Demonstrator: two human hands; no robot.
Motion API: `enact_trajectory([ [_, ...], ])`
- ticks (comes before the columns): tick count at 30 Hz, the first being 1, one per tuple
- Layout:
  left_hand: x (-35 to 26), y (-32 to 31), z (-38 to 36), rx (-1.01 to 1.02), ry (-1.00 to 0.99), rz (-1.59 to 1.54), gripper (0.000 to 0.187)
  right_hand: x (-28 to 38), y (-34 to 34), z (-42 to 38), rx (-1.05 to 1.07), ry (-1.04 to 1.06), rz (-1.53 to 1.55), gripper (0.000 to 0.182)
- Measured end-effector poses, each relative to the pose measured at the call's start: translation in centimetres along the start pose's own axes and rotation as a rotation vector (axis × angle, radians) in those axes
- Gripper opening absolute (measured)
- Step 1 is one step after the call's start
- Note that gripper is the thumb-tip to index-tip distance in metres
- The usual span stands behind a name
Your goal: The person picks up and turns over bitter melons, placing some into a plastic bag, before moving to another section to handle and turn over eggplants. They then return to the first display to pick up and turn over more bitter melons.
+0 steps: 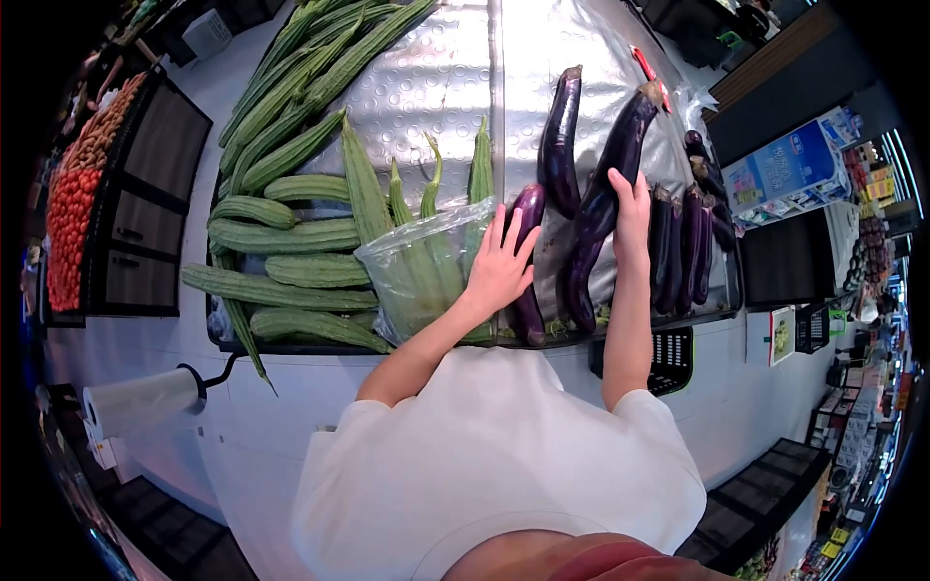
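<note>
My left hand [499,265] lies with its fingers spread over a purple eggplant [528,305] at the front of the display. Just left of it, a clear plastic bag [412,276] holds several ridged green luffas, their upper ends sticking out. My right hand [630,218] rests along the right side of a long dark eggplant [625,136], fingers stretched out and not wrapped round it. A curved eggplant [579,286] lies below, partly against the long one. Another eggplant [559,140] lies between my hands, farther back.
Several luffas [291,234] are heaped on the left of the silver-lined display [417,77]. More eggplants [693,247] line its right side. A plastic bag roll [145,399] juts out at lower left. A black basket [670,360] is under the front edge, by my right forearm.
</note>
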State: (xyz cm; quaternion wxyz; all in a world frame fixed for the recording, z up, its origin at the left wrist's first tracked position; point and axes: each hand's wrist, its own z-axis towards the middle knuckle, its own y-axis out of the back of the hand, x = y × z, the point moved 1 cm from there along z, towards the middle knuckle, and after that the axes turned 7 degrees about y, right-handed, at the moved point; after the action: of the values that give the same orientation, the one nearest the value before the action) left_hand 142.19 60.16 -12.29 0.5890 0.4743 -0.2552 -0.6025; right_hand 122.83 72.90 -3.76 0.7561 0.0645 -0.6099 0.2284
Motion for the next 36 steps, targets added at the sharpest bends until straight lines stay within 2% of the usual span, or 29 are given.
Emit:
enact_trajectory([
  [4, 0.1, 0.0, 0.1, 0.017, -0.002, 0.0, 0.071, -1.3, -5.7, 5.3, 0.091, -0.037, -0.109, 0.046],
  [6, 0.1, -0.1, 0.0, 0.008, -0.014, -0.026, 0.071, -4.0, -8.1, 7.3, 0.139, 0.076, -0.282, 0.061],
  [7, 0.1, -0.1, -0.1, 0.01, -0.011, -0.025, 0.072, -4.7, -9.0, 7.8, 0.141, 0.126, -0.515, 0.073],
  [8, 0.2, -0.1, -0.1, 0.005, -0.015, -0.019, 0.072, -6.2, -9.7, 8.4, 0.128, 0.096, -0.623, 0.076],
  [10, 0.3, -0.1, -0.2, 0.007, -0.014, -0.053, 0.072, -5.6, -10.7, 8.1, 0.023, 0.15, -0.557, 0.059],
  [12, 0.3, -0.2, -0.2, -0.002, -0.01, -0.051, 0.071, -6.5, -10.7, 8.2, 0.043, 0.225, -0.562, 0.058],
  [14, 0.3, -0.2, -0.1, -0.003, -0.02, -0.051, 0.07, -5.5, -10.6, 6.6, 0.193, 0.346, -0.705, 0.057],
  [15, 0.3, -0.2, -0.1, -0.007, -0.024, -0.052, 0.068, -5.1, -10.6, 6.0, 0.296, 0.325, -0.732, 0.054],
  [16, 0.4, -0.3, -0.1, -0.005, -0.033, -0.049, 0.068, -5.8, -10.3, 5.5, 0.334, 0.484, -0.771, 0.053],
  [19, 0.3, -0.3, -0.1, 0.003, -0.026, -0.069, 0.067, -4.8, -8.8, 4.1, 0.374, 0.41, -0.672, 0.046],
  [20, 0.3, -0.3, -0.1, 0.0, -0.034, -0.07, 0.068, -3.6, -7.8, 3.6, 0.346, 0.297, -0.638, 0.04],
  [24, -0.1, 0.1, 0.2, 0.005, -0.027, -0.065, 0.071, -0.9, -2.1, 2.1, 0.038, 0.424, -0.521, 0.027],
  [28, -0.3, -0.2, 0.3, -0.004, -0.033, -0.043, 0.073, -2.7, 6.8, -0.4, -0.407, 0.428, -0.915, 0.027],
  [30, -0.2, -0.2, 0.3, 0.008, -0.031, -0.05, 0.074, -4.7, 10.8, -2.4, -0.493, 0.442, -1.177, 0.035],
  [32, -0.2, -0.4, 0.4, 0.018, -0.031, -0.051, 0.073, -5.8, 12.4, -4.6, -0.482, 0.315, -1.284, 0.045],
  [33, -0.2, -0.4, 0.3, 0.019, -0.03, -0.048, 0.072, -7.3, 13.4, -5.5, -0.418, 0.303, -1.274, 0.054],
  [36, -0.1, -0.4, 0.3, 0.019, -0.034, -0.042, 0.072, -9.3, 13.6, -7.8, -0.221, 0.206, -1.308, 0.064],
])
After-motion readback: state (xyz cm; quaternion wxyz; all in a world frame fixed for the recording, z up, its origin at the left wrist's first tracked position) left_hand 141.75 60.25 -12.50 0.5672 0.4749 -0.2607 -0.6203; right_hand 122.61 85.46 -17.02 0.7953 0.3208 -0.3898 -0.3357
